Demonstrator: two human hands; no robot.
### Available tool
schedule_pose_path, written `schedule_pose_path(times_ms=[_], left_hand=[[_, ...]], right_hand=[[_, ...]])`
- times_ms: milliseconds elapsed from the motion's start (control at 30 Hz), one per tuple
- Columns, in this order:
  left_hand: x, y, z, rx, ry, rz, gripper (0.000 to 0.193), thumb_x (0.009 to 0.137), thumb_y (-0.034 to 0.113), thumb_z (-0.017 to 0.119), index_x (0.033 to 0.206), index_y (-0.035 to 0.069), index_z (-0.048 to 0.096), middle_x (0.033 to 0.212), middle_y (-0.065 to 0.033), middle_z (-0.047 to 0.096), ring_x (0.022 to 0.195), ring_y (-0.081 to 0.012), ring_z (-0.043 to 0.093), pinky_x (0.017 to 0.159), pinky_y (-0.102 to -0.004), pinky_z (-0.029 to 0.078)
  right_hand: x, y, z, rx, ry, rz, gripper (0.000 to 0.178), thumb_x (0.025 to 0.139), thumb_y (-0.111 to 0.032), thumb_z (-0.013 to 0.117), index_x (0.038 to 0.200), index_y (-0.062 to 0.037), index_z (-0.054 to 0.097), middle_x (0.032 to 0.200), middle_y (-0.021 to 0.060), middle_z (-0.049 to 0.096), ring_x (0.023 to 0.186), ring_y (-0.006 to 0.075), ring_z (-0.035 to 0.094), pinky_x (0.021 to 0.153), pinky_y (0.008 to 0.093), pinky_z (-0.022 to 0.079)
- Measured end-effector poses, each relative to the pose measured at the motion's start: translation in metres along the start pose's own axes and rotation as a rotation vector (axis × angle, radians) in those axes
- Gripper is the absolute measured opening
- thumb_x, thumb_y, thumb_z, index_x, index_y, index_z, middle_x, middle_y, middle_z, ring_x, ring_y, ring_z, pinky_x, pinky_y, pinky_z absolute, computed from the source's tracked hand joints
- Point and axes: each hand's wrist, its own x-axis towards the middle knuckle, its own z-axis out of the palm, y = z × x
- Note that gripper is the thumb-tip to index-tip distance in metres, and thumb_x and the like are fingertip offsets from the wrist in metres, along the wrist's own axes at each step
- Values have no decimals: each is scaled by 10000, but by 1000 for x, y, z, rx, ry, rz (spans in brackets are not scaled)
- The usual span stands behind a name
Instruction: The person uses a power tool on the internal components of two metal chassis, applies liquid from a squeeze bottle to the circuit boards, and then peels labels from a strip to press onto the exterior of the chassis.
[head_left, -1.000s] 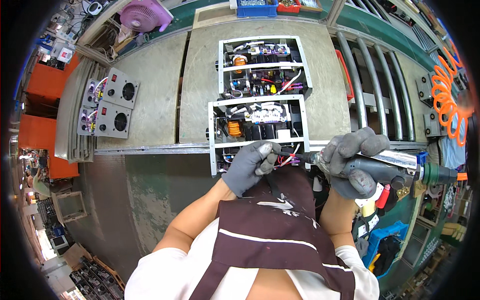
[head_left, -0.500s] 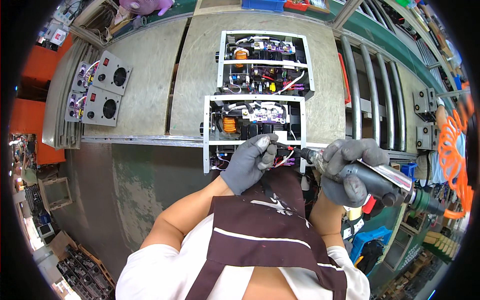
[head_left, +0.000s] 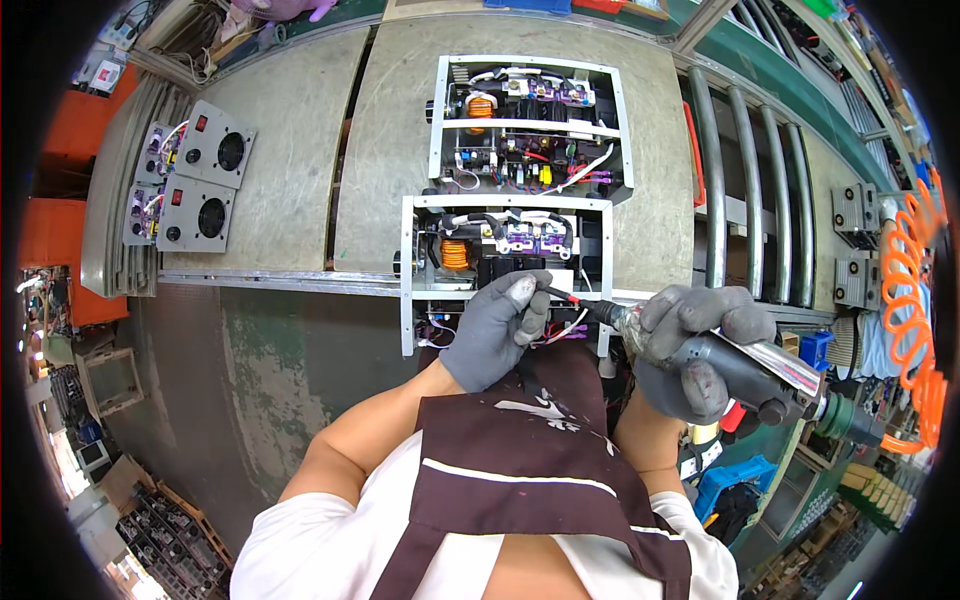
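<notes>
My right hand [head_left: 690,350], in a grey glove, is wrapped round a black pneumatic screwdriver [head_left: 742,377] held nearly level. Its long bit [head_left: 566,297], with a red part, points left toward my left hand [head_left: 497,330]. That hand, gloved too, is pinched at the bit's dark tip; anything small between the fingertips is hidden. Both are over the front edge of the nearer open metal chassis [head_left: 508,203], which holds an orange wound coil [head_left: 455,254], purple boards and loose wires. A similar open chassis [head_left: 532,125] stands just behind it.
Two grey panelled units [head_left: 200,205] with round fans sit at the table's left. Metal rollers [head_left: 750,200] run along the right side. An orange coiled air hose [head_left: 910,330] hangs at far right, near a blue crate [head_left: 735,480]. The nearer chassis overhangs the table's front edge [head_left: 270,283].
The view has shifted slightly. The screwdriver's rear end and hose joint have dipped a little. My left hand keeps its pinch at the bit tip.
</notes>
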Motion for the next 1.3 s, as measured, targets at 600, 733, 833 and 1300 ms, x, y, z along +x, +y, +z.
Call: schedule_pose_path(times_ms=[600,733,833,1300], left_hand=[[-7,10,-4,197,-11,41,201,957,158,547,1063,0,611,702,-20,586,508,-55,457,426,-184,326],[-11,13,1,456,46,36,196,961,151,539,1052,-7,610,706,-17,589,496,-56,443,419,-185,320],[-7,14,-3,224,-44,-12,186,963,156,540,1030,2,620,701,-11,588,497,-46,439,419,-180,317],[-10,15,1,156,-89,4,359,1004,299,461,1169,0,568,803,-54,631,588,-73,509,497,-202,374]], right_hand=[[13,3,1,75,22,47,384,713,-59,643,1065,-16,497,933,175,571,530,182,583,564,374,518],[11,-1,-6,80,-96,57,424,705,-5,663,1094,-19,497,934,191,583,506,189,586,537,375,514],[12,-1,-6,65,-115,21,443,719,-29,655,1136,-16,505,952,183,583,547,192,601,561,379,517],[4,-1,-2,26,319,39,478,680,-88,613,1148,-50,526,965,162,568,573,198,547,644,403,547]])
